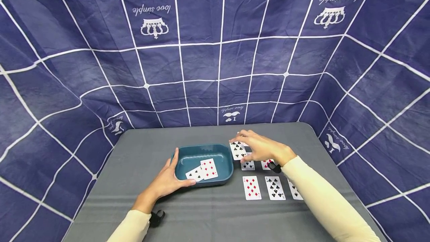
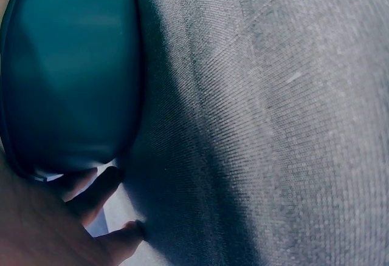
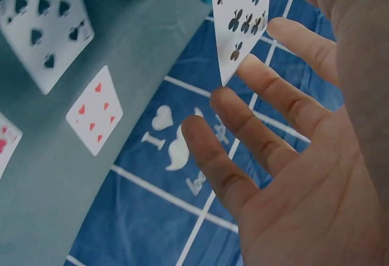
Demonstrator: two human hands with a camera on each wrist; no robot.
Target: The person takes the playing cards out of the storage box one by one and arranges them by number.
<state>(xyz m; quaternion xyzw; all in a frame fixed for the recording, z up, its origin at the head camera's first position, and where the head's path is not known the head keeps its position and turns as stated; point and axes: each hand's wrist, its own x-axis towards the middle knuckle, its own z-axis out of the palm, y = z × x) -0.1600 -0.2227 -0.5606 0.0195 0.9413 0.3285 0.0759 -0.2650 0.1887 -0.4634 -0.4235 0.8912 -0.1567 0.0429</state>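
Observation:
My left hand [image 1: 166, 178] grips the left end of a teal tray [image 1: 188, 158], its thumb along the front rim and its fingers spread up the far left side. In the left wrist view, fingertips reach under the outer wall of the tray [image 2: 79, 71]. Inside lie a diamonds card [image 1: 209, 168] and an overlapping black-suit card [image 1: 193, 174]. My right hand [image 1: 262, 148] pinches a clubs playing card [image 1: 237, 151] just beyond the tray's right rim. In the right wrist view this clubs card [image 3: 240, 23] stands tilted, clear of the table; the thumb is hidden.
Right of the tray, a spades card [image 1: 248, 166] and a red card [image 1: 267, 164] lie partly under my arm. Nearer are a diamonds card [image 1: 252, 188], a clubs card [image 1: 275, 188] and a half-covered black card [image 1: 294, 191]. A blue checked cloth [image 1: 201, 59] hangs behind the grey table [image 1: 208, 216].

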